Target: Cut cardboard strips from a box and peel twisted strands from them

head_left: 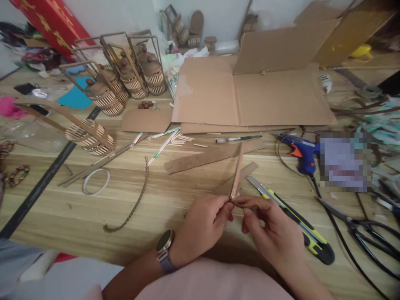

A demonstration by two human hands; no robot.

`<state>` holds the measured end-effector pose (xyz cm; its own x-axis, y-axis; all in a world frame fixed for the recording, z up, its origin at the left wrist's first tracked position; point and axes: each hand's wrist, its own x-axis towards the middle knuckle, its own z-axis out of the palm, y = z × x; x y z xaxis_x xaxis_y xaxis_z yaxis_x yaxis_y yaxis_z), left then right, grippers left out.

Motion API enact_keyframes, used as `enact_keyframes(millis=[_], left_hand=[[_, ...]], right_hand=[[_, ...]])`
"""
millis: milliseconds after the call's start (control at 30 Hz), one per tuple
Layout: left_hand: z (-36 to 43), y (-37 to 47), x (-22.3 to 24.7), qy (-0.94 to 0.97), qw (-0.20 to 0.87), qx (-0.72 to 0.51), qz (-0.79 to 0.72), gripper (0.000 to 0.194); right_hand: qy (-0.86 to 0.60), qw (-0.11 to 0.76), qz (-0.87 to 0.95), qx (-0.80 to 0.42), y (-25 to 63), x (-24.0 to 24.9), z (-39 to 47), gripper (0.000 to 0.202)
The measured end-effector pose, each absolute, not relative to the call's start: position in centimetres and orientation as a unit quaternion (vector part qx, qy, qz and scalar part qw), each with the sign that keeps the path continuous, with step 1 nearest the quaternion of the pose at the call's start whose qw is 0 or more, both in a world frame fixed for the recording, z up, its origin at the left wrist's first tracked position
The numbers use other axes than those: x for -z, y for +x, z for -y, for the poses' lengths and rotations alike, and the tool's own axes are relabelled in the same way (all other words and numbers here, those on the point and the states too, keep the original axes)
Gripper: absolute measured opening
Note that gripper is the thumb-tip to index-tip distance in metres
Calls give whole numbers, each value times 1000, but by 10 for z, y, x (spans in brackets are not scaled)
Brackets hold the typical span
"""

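My left hand (210,221), with a watch (165,242) on its wrist, pinches the lower end of a narrow brown cardboard strip (237,173) that points away from me. My right hand (268,229) is closed close beside it, fingertips on a thin piece at that same end; the exact grip is partly hidden by the fingers. Flat cardboard pieces (200,159) lie beyond my hands. Just right of my right hand rests a yellow and black utility knife (308,229), its blade out. A curved corrugated strip (141,198) lies to the left.
A blue glue gun (304,152), its cable and black scissors (359,229) are at the right. Folded cardboard (206,96) spans the back. Small slatted baskets with tall handles (104,98) stand back left. A pen (239,139), short sticks (178,142) and a white ring (96,181) lie mid-table.
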<state>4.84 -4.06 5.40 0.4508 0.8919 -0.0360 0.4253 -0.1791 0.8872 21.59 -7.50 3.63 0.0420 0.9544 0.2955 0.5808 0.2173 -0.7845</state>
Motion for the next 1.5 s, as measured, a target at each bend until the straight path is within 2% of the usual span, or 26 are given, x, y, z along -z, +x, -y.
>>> enact_keyframes(millis=[167, 300, 433, 533, 867, 1100, 1333, 1500], left_hand=[[42, 48, -56, 729, 433, -269, -457, 33], [42, 48, -57, 690, 467, -276, -480, 37], [42, 48, -56, 685, 493, -278, -460, 38], [42, 47, -54, 712, 466, -282, -442, 39], [42, 45, -50, 816, 308, -270, -409, 37], [42, 48, -51, 842, 261, -299, -365, 34], [43, 49, -57, 806, 293, -367, -360, 19], [45, 47, -56, 783, 324, -380, -371, 18]], right_hand=[[-542, 495, 598, -322, 219, -40, 69, 14], [-555, 501, 640, -176, 228, -41, 67, 5], [-524, 409, 747, -29, 228, -42, 66, 11], [-494, 381, 781, -8, 223, -43, 64, 13], [-485, 384, 785, -31, 223, -47, 62, 10], [-474, 376, 794, 60, 222, -48, 63, 12], [-507, 386, 770, -24, 218, -47, 67, 9], [-531, 410, 736, -93, 213, -54, 65, 13]])
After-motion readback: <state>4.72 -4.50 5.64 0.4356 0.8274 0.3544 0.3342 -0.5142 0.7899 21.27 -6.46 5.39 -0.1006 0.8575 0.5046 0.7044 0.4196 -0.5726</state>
